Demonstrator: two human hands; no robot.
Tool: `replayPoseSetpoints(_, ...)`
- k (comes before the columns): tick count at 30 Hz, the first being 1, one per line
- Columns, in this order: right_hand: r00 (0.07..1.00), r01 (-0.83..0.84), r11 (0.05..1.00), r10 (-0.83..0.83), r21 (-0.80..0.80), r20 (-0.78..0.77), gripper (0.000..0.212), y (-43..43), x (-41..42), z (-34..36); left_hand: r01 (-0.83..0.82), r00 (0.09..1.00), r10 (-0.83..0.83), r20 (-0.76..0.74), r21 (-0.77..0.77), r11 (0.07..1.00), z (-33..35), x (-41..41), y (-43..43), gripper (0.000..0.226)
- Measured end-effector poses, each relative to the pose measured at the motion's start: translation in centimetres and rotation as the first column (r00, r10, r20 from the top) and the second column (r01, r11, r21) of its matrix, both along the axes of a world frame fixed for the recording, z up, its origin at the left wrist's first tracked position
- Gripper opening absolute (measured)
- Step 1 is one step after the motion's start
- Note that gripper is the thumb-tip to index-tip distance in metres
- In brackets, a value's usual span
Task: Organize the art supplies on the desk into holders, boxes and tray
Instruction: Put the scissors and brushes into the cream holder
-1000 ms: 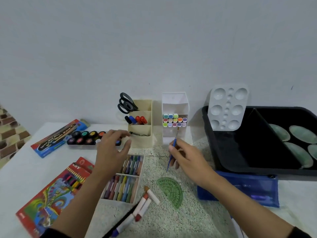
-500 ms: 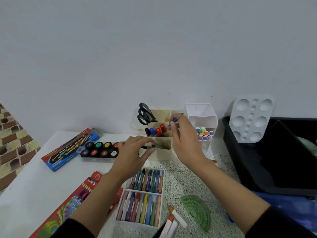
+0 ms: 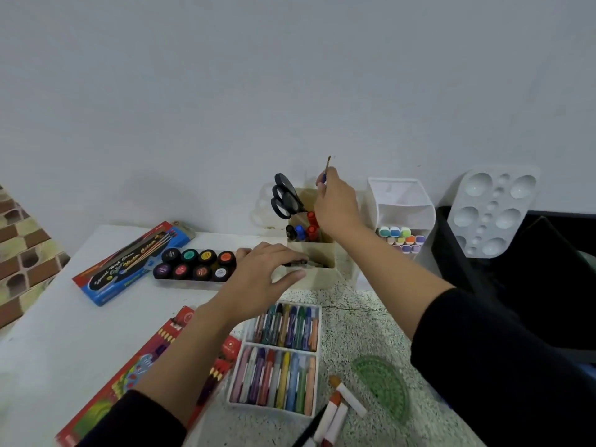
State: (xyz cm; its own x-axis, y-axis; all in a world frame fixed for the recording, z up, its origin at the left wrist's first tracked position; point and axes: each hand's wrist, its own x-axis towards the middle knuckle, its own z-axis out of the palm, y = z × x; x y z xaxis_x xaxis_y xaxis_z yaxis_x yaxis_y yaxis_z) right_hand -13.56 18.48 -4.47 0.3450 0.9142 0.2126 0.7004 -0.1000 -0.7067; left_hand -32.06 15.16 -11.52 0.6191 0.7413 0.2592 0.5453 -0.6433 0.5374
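Note:
My right hand (image 3: 337, 208) pinches a thin blue-handled paintbrush (image 3: 327, 167), bristles up, above the top compartment of the beige tiered holder (image 3: 317, 279). Black scissors (image 3: 285, 196) and several markers (image 3: 304, 232) stand in that holder. My left hand (image 3: 266, 274) rests with relaxed fingers against the holder's lowest front compartment. A white holder (image 3: 400, 204) with pastel markers stands to the right. An open box of oil pastels (image 3: 279, 358) lies in front of my left hand.
A tray of paint pots (image 3: 193, 266) and a blue brush box (image 3: 129, 261) lie at the left. A red pencil box (image 3: 135, 375), a green protractor (image 3: 383, 387) and loose glue sticks (image 3: 338, 411) lie near me. A white palette (image 3: 491, 211) leans on a black tray (image 3: 451, 240) at right.
My right hand lifted the paintbrush from the desk up to above the beige holder's back compartment. My left hand moved forward to the holder's front. The camera turned left and nearer.

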Motion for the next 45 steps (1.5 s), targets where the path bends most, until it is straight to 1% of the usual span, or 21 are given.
replayPoseSetpoints(2,1.000,-0.002,0.998,0.003,-0.057,0.028,0.013,0.1,-0.1,-0.7,0.002,1.000,-0.002,0.005,0.000,1.000,-0.1,-0.1,-0.2,0.041)
replayPoseSetpoints(5,0.997,-0.005,0.998,0.010,-0.064,0.070,0.014,-0.4,-0.3,-0.9,0.008,1.000,-0.007,0.026,-0.022,1.000,-0.2,-0.3,-0.5,0.038)
replayPoseSetpoints(7,0.997,-0.024,0.998,0.028,-0.057,0.076,0.018,-0.9,-0.4,-0.8,0.013,0.998,-0.010,0.064,-0.048,0.999,-0.2,-0.6,-0.9,0.040)
replayPoseSetpoints(9,0.994,-0.059,0.998,0.061,-0.033,0.088,0.025,-2.1,-0.8,-0.5,0.002,0.994,0.006,0.108,-0.069,0.998,0.0,-1.1,-1.4,0.043)
replayPoseSetpoints(11,0.989,-0.105,0.994,0.103,0.012,0.107,0.036,-4.1,-1.2,-0.4,-0.029,0.990,0.037,0.139,-0.064,0.998,0.3,-1.9,-2.3,0.045)
replayPoseSetpoints(13,0.986,-0.150,0.985,0.143,0.083,0.084,0.042,-6.9,-1.6,-0.6,-0.050,0.986,0.054,0.160,-0.034,0.998,0.5,-3.0,-3.4,0.040)
replayPoseSetpoints(14,0.984,-0.172,0.977,0.164,0.123,0.067,0.040,-8.4,-1.8,-0.7,-0.054,0.984,0.057,0.169,-0.023,0.998,0.7,-3.6,-4.2,0.034)
replayPoseSetpoints(16,0.977,-0.213,0.959,0.212,0.185,0.024,0.031,-11.5,-1.9,-1.1,-0.052,0.986,0.056,0.159,-0.028,0.998,1.0,-4.9,-5.9,0.022)
replayPoseSetpoints(18,0.960,-0.271,0.951,0.279,0.148,-0.029,0.019,-14.1,-1.9,-1.5,-0.024,0.994,0.029,0.101,-0.054,0.998,1.0,-6.0,-7.9,0.010)
replayPoseSetpoints(20,0.920,-0.384,0.923,0.384,0.018,-0.074,0.018,-16.6,-1.8,-2.6,0.028,0.999,-0.024,0.041,-0.100,0.995,0.4,-7.0,-9.9,0.007)
replayPoseSetpoints(22,0.863,-0.504,0.858,0.497,-0.096,-0.086,0.018,-19.1,-1.7,-4.2,0.097,0.995,-0.101,-0.020,-0.142,0.985,-0.7,-7.8,-12.1,0.011)
replayPoseSetpoints(23,0.828,-0.561,0.818,0.555,-0.125,-0.083,0.016,-20.2,-1.7,-5.1,0.126,0.990,-0.135,-0.045,-0.162,0.979,-1.2,-8.2,-13.1,0.013)
replayPoseSetpoints(26,0.711,-0.694,0.702,0.704,-0.162,0.005,0.010,-22.7,-2.0,-7.3,0.149,0.980,-0.173,-0.095,-0.222,0.964,-2.3,-9.2,-15.4,0.017)
replayPoseSetpoints(29,0.618,-0.753,0.624,0.780,-0.210,0.102,0.011,-23.5,-2.5,-8.5,0.151,0.972,-0.187,-0.142,-0.234,0.960,-2.8,-9.6,-16.5,0.023)
replayPoseSetpoints(31,0.595,-0.748,0.626,0.779,-0.218,0.196,0.016,-23.9,-2.8,-9.3,0.160,0.960,-0.201,-0.195,-0.209,0.965,-2.9,-9.7,-16.9,0.029)
replayPoseSetpoints(32,0.602,-0.737,0.641,0.767,-0.216,0.223,0.019,-24.1,-2.9,-9.8,0.165,0.952,-0.209,-0.226,-0.196,0.966,-3.0,-9.7,-17.0,0.031)
replayPoseSetpoints(35,0.646,-0.692,0.689,0.724,-0.214,0.242,0.029,-25.2,-3.0,-11.3,0.172,0.920,-0.225,-0.321,-0.185,0.968,-3.4,-9.3,-17.5,0.037)
replayPoseSetpoints(37,0.666,-0.673,0.710,0.704,-0.209,0.247,0.029,-26.1,-2.9,-12.0,0.157,0.910,-0.225,-0.349,-0.213,0.964,-3.8,-9.0,-18.0,0.037)
replayPoseSetpoints(40,0.684,-0.645,0.739,0.672,-0.196,0.284,0.023,-27.2,-2.5,-12.6,0.130,0.911,-0.214,-0.353,-0.246,0.960,-3.9,-8.9,-17.9,0.027)
replayPoseSetpoints(45,0.730,-0.591,0.784,0.620,-0.190,0.286,0.016,-27.9,-0.4,-12.8,0.095,0.921,-0.164,-0.352,-0.205,0.974,-3.2,-8.8,-17.1,0.008)
